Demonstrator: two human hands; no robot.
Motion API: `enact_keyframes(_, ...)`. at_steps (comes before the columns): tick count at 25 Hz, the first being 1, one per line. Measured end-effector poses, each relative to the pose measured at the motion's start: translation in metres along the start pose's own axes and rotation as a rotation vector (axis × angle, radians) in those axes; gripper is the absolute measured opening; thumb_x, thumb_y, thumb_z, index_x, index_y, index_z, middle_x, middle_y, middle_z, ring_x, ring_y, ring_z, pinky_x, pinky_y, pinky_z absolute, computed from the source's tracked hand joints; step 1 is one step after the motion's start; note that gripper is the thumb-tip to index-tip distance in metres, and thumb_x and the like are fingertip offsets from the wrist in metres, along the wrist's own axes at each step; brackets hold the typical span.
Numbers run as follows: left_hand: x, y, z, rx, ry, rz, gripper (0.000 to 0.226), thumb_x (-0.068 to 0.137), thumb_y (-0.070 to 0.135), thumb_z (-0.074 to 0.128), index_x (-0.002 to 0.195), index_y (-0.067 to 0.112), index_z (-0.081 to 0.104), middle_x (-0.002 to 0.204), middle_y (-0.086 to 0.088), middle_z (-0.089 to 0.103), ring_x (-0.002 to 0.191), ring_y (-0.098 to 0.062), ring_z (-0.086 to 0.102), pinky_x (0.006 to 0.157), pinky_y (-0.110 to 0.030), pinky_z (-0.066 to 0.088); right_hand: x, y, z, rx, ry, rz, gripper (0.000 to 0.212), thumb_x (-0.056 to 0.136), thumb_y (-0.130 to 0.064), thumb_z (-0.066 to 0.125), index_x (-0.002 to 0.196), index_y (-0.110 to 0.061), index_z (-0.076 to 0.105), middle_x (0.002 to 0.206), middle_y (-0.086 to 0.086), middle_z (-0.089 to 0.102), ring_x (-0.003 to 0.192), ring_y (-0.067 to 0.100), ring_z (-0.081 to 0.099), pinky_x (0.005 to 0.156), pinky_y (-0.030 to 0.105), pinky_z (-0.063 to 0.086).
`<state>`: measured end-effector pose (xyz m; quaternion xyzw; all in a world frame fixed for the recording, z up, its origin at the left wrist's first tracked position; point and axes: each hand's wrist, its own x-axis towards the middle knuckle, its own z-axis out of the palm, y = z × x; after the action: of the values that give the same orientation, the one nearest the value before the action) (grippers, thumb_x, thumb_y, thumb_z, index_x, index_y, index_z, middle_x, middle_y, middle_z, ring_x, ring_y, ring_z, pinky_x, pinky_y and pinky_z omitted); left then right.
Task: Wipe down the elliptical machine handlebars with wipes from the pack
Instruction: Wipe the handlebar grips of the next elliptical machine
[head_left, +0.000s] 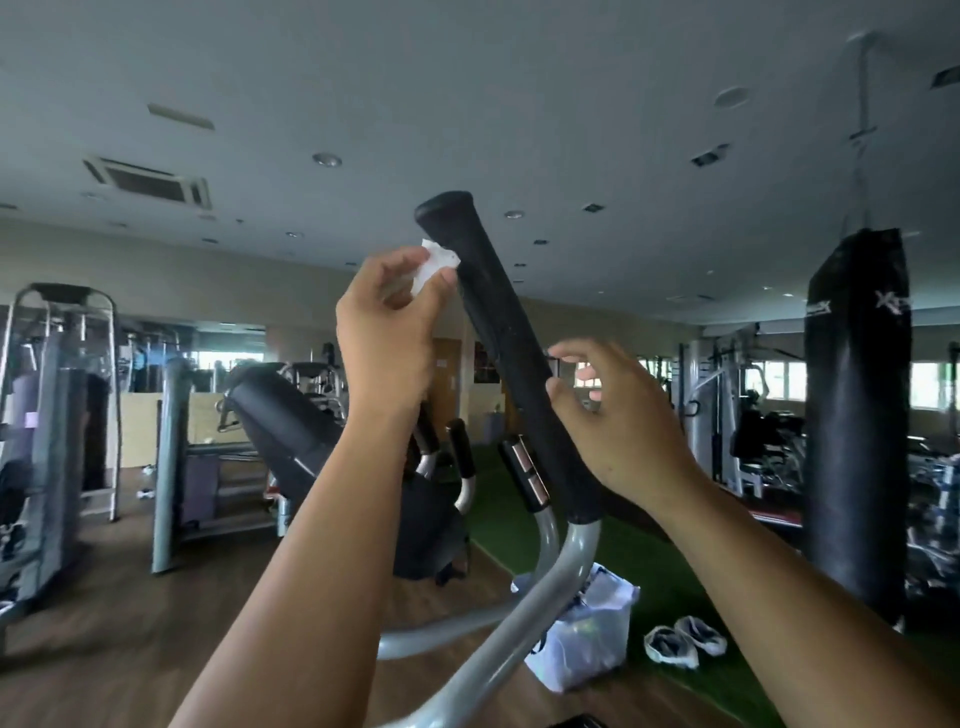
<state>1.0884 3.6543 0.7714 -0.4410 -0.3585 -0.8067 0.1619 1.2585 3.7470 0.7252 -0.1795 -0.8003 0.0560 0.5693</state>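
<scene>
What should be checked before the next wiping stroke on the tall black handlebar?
1. Holding the wipe: ok, the left hand pinches it.
2. Contact with the handlebar grip: ok, the wipe appears to touch its left side near the top.
3. Bar steadied: not ok, the right hand is beside the mid grip, fingers spread, not closed round it.
4. Wipe clean and moist enough: cannot tell.
5. Spare wipes within reach: cannot tell, no pack shows.
</scene>
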Motion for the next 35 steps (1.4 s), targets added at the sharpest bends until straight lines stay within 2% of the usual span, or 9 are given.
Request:
enact_keyframes(3,0.018,-0.010,0.023,0.070,0.100,0.058,0.022,0.087,0.025,0.078,0.106,0.017,0.074,0.100,0.009,0.074,0.089,0.002,0.068,0.080,-0.012,0.050,0.027,0.030,0.010,0.108,0.006,0.006,0.028,0.099,-0.030,0.057,0.126,-0.032,0.058,0.123,-0.012,0.060,0.100,0.002,0.060,0.080,0.016,0.046)
enact_keyframes(6,0.019,-0.024,0.038,0.092,0.192,0.065,0.022,0.086,0.030,0.078,0.105,0.019,0.075,0.100,0.008,0.075,0.093,-0.006,0.070,0.088,-0.030,0.058,0.037,0.053,0.027,0.154,-0.074,-0.042,0.028,0.099,-0.032,0.056,0.127,-0.035,0.057,0.116,-0.013,0.060,0.095,-0.005,0.058,0.074,0.006,0.041)
enact_keyframes(8,0.012,-0.029,0.044,0.067,0.226,0.072,0.021,0.087,0.030,0.077,0.104,0.017,0.076,0.103,0.007,0.076,0.097,-0.007,0.071,0.092,-0.037,0.058,0.041,0.065,0.035,0.177,-0.073,-0.090,0.028,0.098,-0.030,0.058,0.125,-0.038,0.056,0.113,-0.014,0.057,0.092,-0.005,0.058,0.075,0.008,0.042)
enact_keyframes(14,-0.037,-0.045,0.061,0.001,0.271,0.112,0.013,0.093,0.013,0.072,0.105,0.008,0.075,0.100,0.015,0.076,0.094,0.002,0.072,0.080,-0.013,0.054,0.044,0.084,0.044,0.295,-0.063,-0.179,0.032,0.095,-0.036,0.057,0.127,-0.040,0.057,0.112,-0.016,0.053,0.091,-0.006,0.056,0.071,0.012,0.050)
enact_keyframes(21,-0.027,-0.035,0.056,0.332,0.235,0.273,0.027,0.097,0.030,0.069,0.123,0.028,0.070,0.102,0.016,0.073,0.092,0.005,0.068,0.078,-0.014,0.053,0.042,0.090,0.052,0.296,0.007,-0.233,0.036,0.094,-0.040,0.053,0.130,-0.036,0.058,0.112,-0.015,0.052,0.094,-0.002,0.057,0.079,0.017,0.048)
enact_keyframes(24,-0.018,-0.037,0.055,0.480,0.225,0.378,0.026,0.097,0.020,0.067,0.122,0.024,0.072,0.117,0.008,0.069,0.101,-0.004,0.065,0.081,-0.014,0.051,0.043,0.090,0.053,0.312,0.015,-0.245,0.035,0.094,-0.038,0.054,0.129,-0.034,0.059,0.111,-0.014,0.053,0.096,0.001,0.057,0.083,0.022,0.049)
enact_keyframes(26,-0.014,-0.037,0.054,0.588,0.230,0.443,0.027,0.097,0.016,0.066,0.123,0.019,0.072,0.124,0.004,0.065,0.108,-0.003,0.059,0.087,-0.007,0.046,0.044,0.091,0.053,0.317,0.015,-0.255,0.034,0.095,-0.036,0.055,0.129,-0.034,0.060,0.111,-0.013,0.055,0.096,0.002,0.057,0.084,0.024,0.049)
enact_keyframes(32,-0.024,-0.043,0.055,0.684,0.209,0.490,0.024,0.096,0.018,0.067,0.120,0.016,0.074,0.113,0.004,0.068,0.089,-0.001,0.058,0.081,-0.005,0.046,0.044,0.092,0.053,0.336,0.019,-0.258,0.033,0.095,-0.033,0.057,0.128,-0.033,0.061,0.113,-0.014,0.055,0.096,0.000,0.057,0.084,0.018,0.046)
enact_keyframes(35,-0.054,-0.062,0.055,0.673,0.176,0.471,0.024,0.095,0.014,0.070,0.118,0.016,0.074,0.111,0.005,0.067,0.093,0.001,0.058,0.083,-0.009,0.048,0.041,0.092,0.054,0.367,0.007,-0.230,0.036,0.094,-0.037,0.055,0.129,-0.035,0.061,0.113,-0.016,0.053,0.096,-0.001,0.056,0.082,0.017,0.046)
